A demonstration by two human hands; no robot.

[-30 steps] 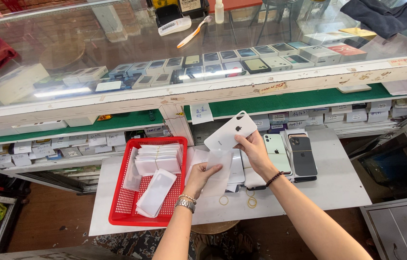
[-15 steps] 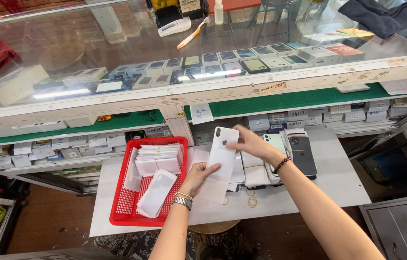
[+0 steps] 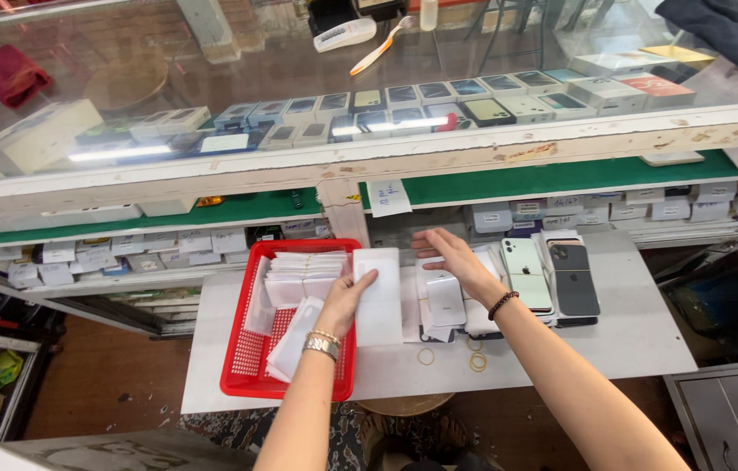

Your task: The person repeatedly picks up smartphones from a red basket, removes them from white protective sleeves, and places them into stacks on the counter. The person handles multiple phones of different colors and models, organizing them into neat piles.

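Half a second back the right hand (image 3: 456, 257) held a white phone up off the table; now that phone is gone from its fingers, and the hand lies low and flat at the middle of the frame, fingers spread, holding nothing, resting over the stack of white phones and sleeves (image 3: 446, 301). Over the same half second the left hand (image 3: 347, 301) has come onto a white rectangular sleeve (image 3: 379, 296) lying flat on the white tabletop (image 3: 631, 331), just right of the red plastic mesh basket (image 3: 251, 366). Its thumb and fingertips press on the sleeve's left edge; whether they pinch it or only pin it down I cannot tell.

From here it looks like the sorting step: one phone set down, the sleeve being squared up beside the basket of white packets (image 3: 304, 275). My guess is the next move wants a clean grip on the sleeve's edge, or a reach to the pale green phone (image 3: 526, 270) and the dark grey phone (image 3: 574, 279), which lie side by side right of centre. Three loose rubber bands (image 3: 477, 362) lie on the table below the stack.
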